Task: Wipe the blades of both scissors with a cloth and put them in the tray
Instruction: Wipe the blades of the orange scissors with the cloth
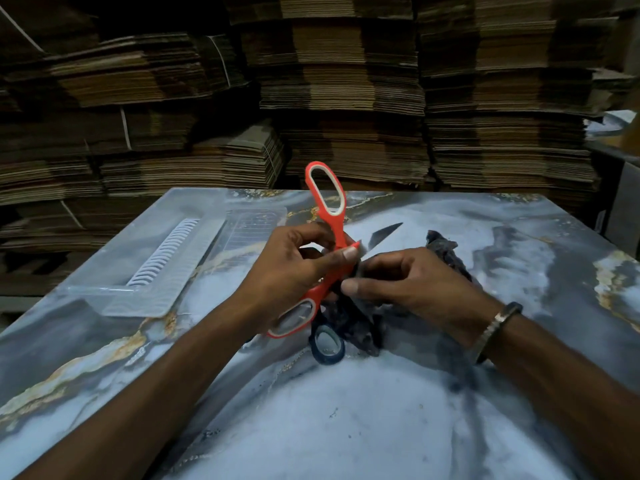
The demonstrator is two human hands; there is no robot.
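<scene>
Red scissors (330, 237) lifted above the middle of the table (381, 410), handles spread wide, pinched near the pivot by the left hand (294, 271), probably to bare a blade for wiping. Right hand (412, 282) curled on the dark cloth (446, 254), apparently around a blade; blade itself hidden. Black scissors (327, 344) flat underneath, awaiting their turn. Clear tray (138, 285) by the left edge, within easy reach.

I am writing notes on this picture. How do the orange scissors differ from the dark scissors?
The orange scissors are lifted off the table, gripped by the left hand; the dark scissors lie on the table, partly hidden. The orange handles are spread wide; only one dark handle loop shows. Both have oval loops.
</scene>
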